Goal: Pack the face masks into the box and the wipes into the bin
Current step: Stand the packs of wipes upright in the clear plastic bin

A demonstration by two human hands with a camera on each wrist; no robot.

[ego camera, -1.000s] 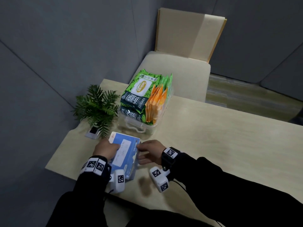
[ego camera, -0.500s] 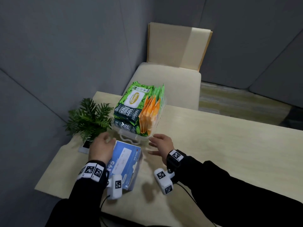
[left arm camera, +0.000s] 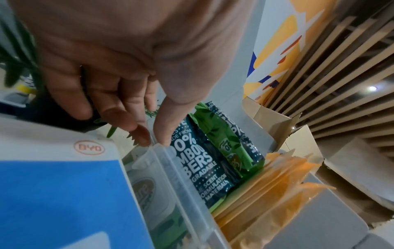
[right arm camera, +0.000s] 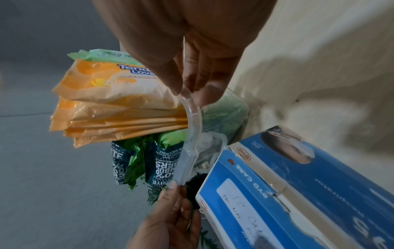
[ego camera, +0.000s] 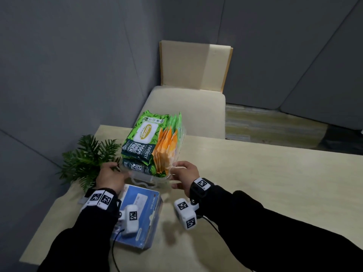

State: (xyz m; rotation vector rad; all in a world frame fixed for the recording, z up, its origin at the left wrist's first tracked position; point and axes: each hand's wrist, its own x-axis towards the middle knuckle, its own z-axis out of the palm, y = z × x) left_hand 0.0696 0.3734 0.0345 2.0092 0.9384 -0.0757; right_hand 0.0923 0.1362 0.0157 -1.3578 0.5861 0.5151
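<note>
A clear plastic bin [ego camera: 144, 179] stands on the table, packed with green wipe packs [ego camera: 144, 138] and orange wipe packs [ego camera: 167, 149]. My left hand [ego camera: 111, 176] pinches the bin's near left corner; thumb and finger close on the rim [left arm camera: 170, 168] in the left wrist view. My right hand [ego camera: 184, 174] grips the near right corner, thumb inside the rim [right arm camera: 192, 121] and fingers outside. The blue face mask box [ego camera: 141, 205] lies shut on the table just in front of the bin, partly under my left wrist. The mask box [right arm camera: 277, 185] touches neither hand.
A small green plant [ego camera: 88, 156] stands just left of the bin, brushing my left hand. Grey partition walls close off the left and back. A beige chair [ego camera: 188, 107] sits behind the table [ego camera: 255, 183], which stretches to the right.
Both hands have left the mask box and moved forward to the bin's near corners, where they now hold its rim. The mask box stays flat on the table.
</note>
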